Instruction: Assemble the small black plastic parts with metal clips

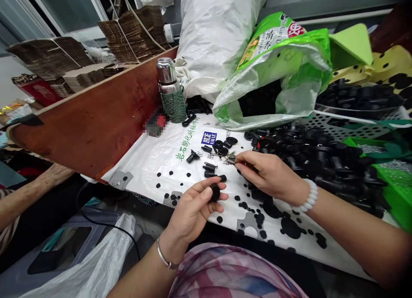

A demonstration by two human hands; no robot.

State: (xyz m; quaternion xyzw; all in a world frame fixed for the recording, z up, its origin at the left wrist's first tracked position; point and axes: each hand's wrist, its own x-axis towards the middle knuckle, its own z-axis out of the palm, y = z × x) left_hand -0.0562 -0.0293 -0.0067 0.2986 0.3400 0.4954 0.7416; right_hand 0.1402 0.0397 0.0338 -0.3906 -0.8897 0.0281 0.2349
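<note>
My left hand [189, 210] pinches a small black round part [214, 192] between thumb and fingers, low over the front of the white printed sheet [151, 160]. To its right, my right hand [273, 175] is closed round a thin tool with a metal tip [230, 157], whose exact kind is mostly hidden by the fingers. The tip points left, close to some black discs [222, 150] and short black cylinders [210, 166]. A black stemmed piece [192, 156] lies farther left on the sheet.
A large heap of black parts [322, 160] covers the right side, beside a green tray [392, 190]. Behind stand a green and white bag [273, 104], a white sack [215, 36] and a steel flask [167, 72]. A wooden board [96, 117] separates another person's arm [35, 193].
</note>
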